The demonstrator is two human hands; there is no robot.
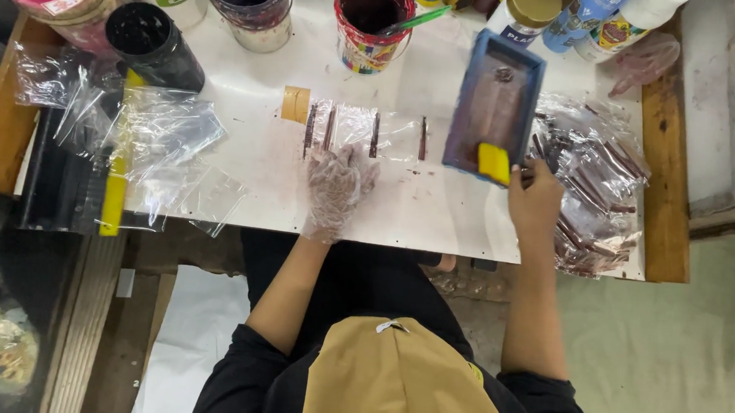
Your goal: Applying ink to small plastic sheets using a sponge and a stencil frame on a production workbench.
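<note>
My left hand (336,188), in a clear plastic glove, lies flat with fingers spread on the white table top (402,205). Its fingertips touch a row of clear plastic bags (358,130) with dark brown stripes. My right hand (532,198) grips a small yellow scraper (493,162). The scraper sits at the near end of a blue rectangular frame (494,98) with a brown-stained inside. The frame lies on the table, to the right of the row of bags.
Paint cans (371,19), a purple-stained cup (252,1), a black cup (149,41) and bottles (601,19) stand along the far edge. A heap of striped clear bags (592,189) lies at the right, and loose clear bags (167,143) and a yellow bar (117,169) at the left.
</note>
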